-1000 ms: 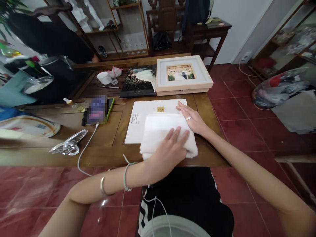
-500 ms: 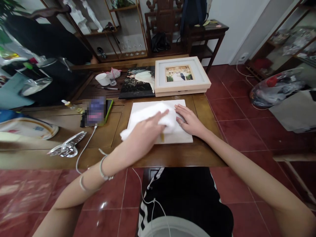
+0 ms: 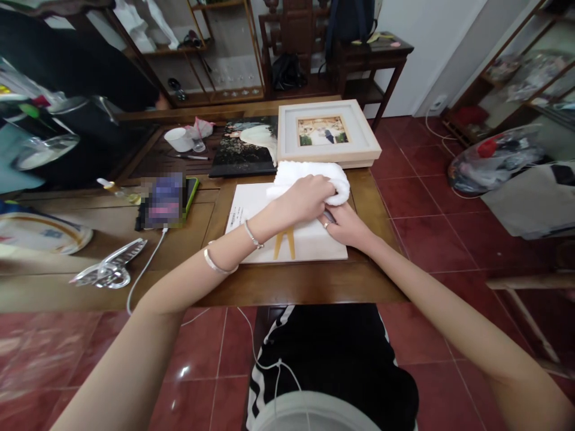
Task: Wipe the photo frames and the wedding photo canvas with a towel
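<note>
My left hand (image 3: 305, 197) grips a white folded cloth (image 3: 314, 176) and presses it on the far right part of a white flat frame back (image 3: 251, 209) that lies on the wooden table (image 3: 314, 287). A wooden stand piece (image 3: 284, 244) shows on the white back near its front edge. My right hand (image 3: 344, 227) rests on the right side of the white frame back, partly under my left hand; its fingers are mostly hidden.
Behind the cloth stands a light wooden photo frame (image 3: 326, 134) and a dark photo print (image 3: 245, 149). A phone (image 3: 166, 200) with a white cable (image 3: 144, 275) lies at left, with a white cup (image 3: 178, 139), a clear dish (image 3: 108, 272) and a plate (image 3: 40, 230).
My left hand has swept the cloth from the near edge of the white back up to its far right corner. The wooden stand piece is now uncovered. My right hand stayed on the right side.
</note>
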The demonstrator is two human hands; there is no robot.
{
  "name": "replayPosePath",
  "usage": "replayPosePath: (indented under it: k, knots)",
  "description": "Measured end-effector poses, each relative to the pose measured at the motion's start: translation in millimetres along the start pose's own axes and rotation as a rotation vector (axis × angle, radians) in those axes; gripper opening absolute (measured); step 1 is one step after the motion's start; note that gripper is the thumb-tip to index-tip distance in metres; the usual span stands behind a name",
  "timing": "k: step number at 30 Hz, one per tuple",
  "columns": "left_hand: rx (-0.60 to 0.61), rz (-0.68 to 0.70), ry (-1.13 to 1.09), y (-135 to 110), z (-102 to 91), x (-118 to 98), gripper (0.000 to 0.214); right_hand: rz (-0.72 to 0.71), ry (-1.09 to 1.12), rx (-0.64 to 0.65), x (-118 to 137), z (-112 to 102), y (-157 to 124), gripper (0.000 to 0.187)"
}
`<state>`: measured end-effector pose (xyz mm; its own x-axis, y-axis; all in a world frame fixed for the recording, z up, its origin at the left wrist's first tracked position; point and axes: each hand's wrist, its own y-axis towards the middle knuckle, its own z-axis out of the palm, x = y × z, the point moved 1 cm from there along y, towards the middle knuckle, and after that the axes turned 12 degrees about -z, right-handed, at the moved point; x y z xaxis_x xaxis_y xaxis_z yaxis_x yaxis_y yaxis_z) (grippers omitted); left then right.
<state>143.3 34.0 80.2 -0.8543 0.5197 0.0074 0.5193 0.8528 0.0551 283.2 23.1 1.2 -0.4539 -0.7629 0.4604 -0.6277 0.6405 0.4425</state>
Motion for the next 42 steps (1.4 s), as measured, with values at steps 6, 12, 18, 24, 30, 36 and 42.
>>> replayPosePath:
  k: [6, 12, 18, 24, 30, 36, 42]
  knots:
    - [0.022, -0.099, 0.082, -17.9, -3.1, 17.7, 0.031, -0.021, 0.023, -0.001, 2.8, -1.9, 2.1, 0.038]
    - [0.110, -0.215, 0.198, -35.3, -8.6, 28.8, 0.036, 0.009, 0.039, 0.027, -0.5, 0.4, -0.3, 0.047]
    - [0.158, -0.214, 0.254, -65.8, -12.0, 16.4, 0.038, 0.021, 0.012, 0.046, -2.3, 1.6, -2.2, 0.046]
    - [0.175, -0.079, 0.253, -123.3, -17.9, -34.3, 0.025, 0.050, 0.000, 0.058, 1.4, -0.3, -0.4, 0.046]
    - [0.182, -0.048, 0.224, -133.1, -17.0, -39.9, 0.023, 0.052, -0.011, 0.069, 2.0, -0.8, 0.7, 0.046]
    - [0.083, -0.142, 0.202, -79.6, 0.3, 4.5, 0.034, 0.046, -0.017, 0.063, -0.6, 0.6, -0.7, 0.047]
    - [0.003, -0.176, 0.121, -42.9, 11.3, 30.4, 0.043, 0.041, -0.011, 0.063, -0.6, -0.6, -1.2, 0.047]
